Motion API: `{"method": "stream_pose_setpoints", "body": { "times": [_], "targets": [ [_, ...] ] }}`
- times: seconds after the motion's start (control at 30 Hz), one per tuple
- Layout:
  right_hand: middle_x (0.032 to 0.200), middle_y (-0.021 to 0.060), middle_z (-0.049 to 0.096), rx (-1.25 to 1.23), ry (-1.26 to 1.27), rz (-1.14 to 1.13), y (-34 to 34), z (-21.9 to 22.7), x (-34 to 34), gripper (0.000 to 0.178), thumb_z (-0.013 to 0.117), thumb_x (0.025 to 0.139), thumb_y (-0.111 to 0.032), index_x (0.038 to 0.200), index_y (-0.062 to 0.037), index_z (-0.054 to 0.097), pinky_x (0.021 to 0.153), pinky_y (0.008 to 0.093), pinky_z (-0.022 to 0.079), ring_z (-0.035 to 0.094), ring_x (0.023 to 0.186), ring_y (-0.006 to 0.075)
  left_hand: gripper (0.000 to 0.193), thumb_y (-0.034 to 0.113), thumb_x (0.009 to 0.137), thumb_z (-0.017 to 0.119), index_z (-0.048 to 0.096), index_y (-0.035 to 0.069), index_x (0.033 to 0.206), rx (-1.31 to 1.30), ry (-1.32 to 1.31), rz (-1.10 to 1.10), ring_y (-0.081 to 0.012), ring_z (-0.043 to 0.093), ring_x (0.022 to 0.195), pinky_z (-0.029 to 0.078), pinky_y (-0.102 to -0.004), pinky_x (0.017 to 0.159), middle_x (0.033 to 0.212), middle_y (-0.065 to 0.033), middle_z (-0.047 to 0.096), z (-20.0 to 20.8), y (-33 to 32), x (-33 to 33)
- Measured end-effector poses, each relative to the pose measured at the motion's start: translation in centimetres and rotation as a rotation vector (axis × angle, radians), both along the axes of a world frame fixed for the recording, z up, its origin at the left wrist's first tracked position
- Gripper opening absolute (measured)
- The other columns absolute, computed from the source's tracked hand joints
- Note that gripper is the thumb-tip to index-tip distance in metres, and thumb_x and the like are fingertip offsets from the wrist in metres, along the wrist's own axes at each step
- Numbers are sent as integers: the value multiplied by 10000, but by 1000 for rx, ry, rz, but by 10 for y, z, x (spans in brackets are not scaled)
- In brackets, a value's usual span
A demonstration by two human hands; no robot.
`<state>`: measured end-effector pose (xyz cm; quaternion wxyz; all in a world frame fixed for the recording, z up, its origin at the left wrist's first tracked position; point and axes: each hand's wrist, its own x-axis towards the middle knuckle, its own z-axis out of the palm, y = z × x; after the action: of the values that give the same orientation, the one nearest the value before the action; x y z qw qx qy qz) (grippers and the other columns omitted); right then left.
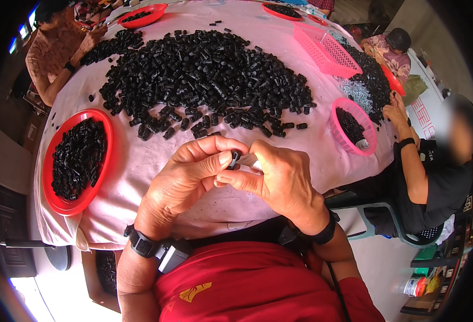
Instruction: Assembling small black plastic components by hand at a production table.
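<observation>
Over the near side of the table, my left hand (180, 172) pinches a small black plastic piece (235, 158) between thumb and forefinger. The piece is short and roughly cylindrical, like those in the heap. Close against it, my right hand (287, 180) is closed, its thumb and forefinger drawn together beside the piece. A pale, whitish bit (254, 164) shows at the right fingers; its kind is too small to tell. Just beyond my hands spreads a large heap of black plastic pieces (193, 75) on the pale pink tablecloth (134, 155).
A red basin (109, 155) of black pieces stands at left. To the right are a pink round basket (373, 137), a pink rectangular basket (327, 51) and silvery small parts (357, 92). People sit around the table; one in black (435, 177) sits close at right.
</observation>
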<state>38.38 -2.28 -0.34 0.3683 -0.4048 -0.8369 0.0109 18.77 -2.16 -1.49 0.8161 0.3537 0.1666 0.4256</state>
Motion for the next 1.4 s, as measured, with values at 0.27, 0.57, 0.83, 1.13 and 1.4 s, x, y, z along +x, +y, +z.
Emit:
{"method": "stream_pose_setpoints", "body": {
  "times": [0.27,0.57,0.83,1.13,1.4],
  "targets": [
    [605,90,627,-127,-9,4,-3,8,-1,474,775,757,-482,772,-47,587,468,344,491,658,538,244,259,101,957,593,605,-17,1187,-4,-10,-2,-110,625,926,527,-248,838,1085,-69,648,-2,0,0],
    [569,78,609,-110,-11,15,-7,13,-1,465,800,745,-452,767,-52,565,450,336,479,653,517,230,254,96,954,596,611,-11,1183,6,-9,49,-100,628,899,533,-245,820,1042,-54,655,3,-3,2],
    [575,86,608,-90,84,33,-4,10,-2,501,821,710,-471,762,-53,551,465,335,491,648,516,239,281,124,924,640,593,-22,1159,-53,39,108,-69,596,774,491,-208,669,913,-22,644,6,-6,2],
    [636,88,640,-102,52,57,-4,7,-2,457,821,724,-442,797,-55,592,486,316,504,667,553,225,273,116,942,611,596,-19,1179,-63,13,44,-81,610,814,528,-242,730,944,-18,636,9,-5,3],
    [819,105,696,-205,485,297,-3,9,-2,186,705,883,-129,995,-18,606,573,286,553,721,717,192,282,115,939,629,593,19,1201,-72,-46,-9,-62,595,783,516,-199,712,945,-4,625,-1,0,0]
  ]
}}
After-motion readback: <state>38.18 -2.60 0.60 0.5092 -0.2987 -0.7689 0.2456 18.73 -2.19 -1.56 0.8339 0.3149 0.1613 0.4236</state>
